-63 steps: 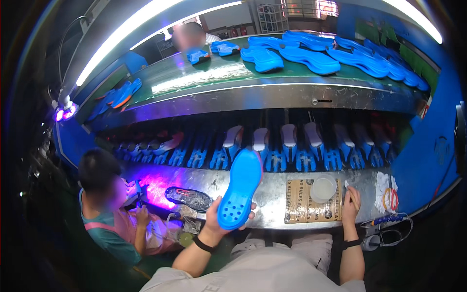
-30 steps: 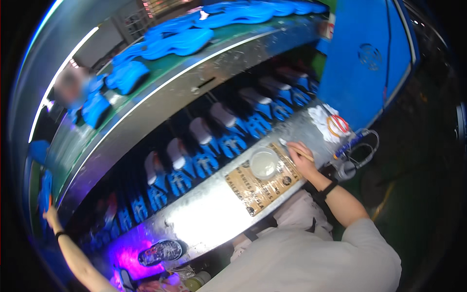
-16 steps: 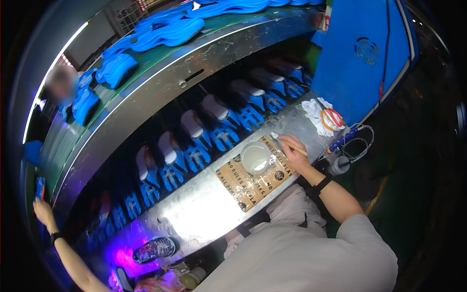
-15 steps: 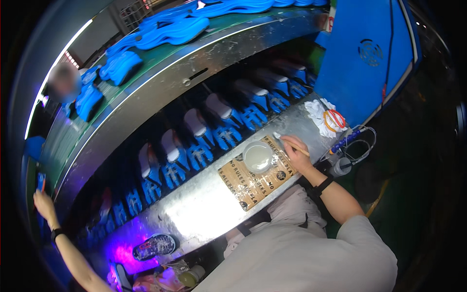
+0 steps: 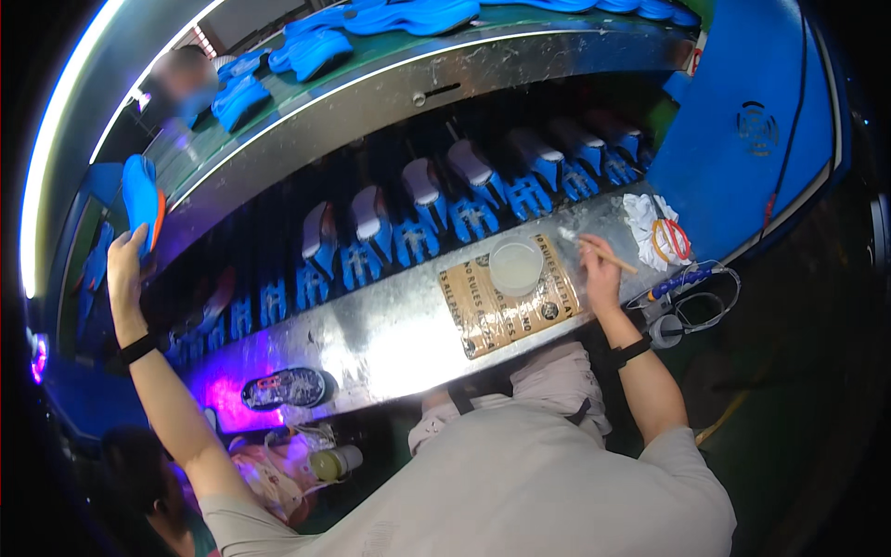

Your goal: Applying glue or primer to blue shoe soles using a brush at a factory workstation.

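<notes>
My left hand (image 5: 124, 271), raised at the far left, grips the lower end of a blue shoe sole (image 5: 140, 190) with an orange edge. In my right hand (image 5: 601, 280) is a brush (image 5: 613, 258) with a wooden handle, its pale bristles pointing left above the bench. Just left of the brush, a round bowl (image 5: 516, 269) of whitish liquid sits on a printed brown cardboard sheet (image 5: 483, 320). A dark shoe sole or shoe bottom (image 5: 283, 388) lies on the bench's left part, under purple light.
Along the metal bench (image 5: 380, 357) runs a row of blue holders (image 5: 474, 219) with pale-soled pieces above them. More blue soles (image 5: 408, 17) lie on the upper green belt (image 5: 278, 93). White cloth (image 5: 642, 223) and a cable are at right. Two other people show at left, one beyond the belt, one lower left.
My left hand has lifted, bringing the blue sole into fuller view. My right hand, still holding the brush, has shifted slightly away from the bowl. The view has swung toward the left.
</notes>
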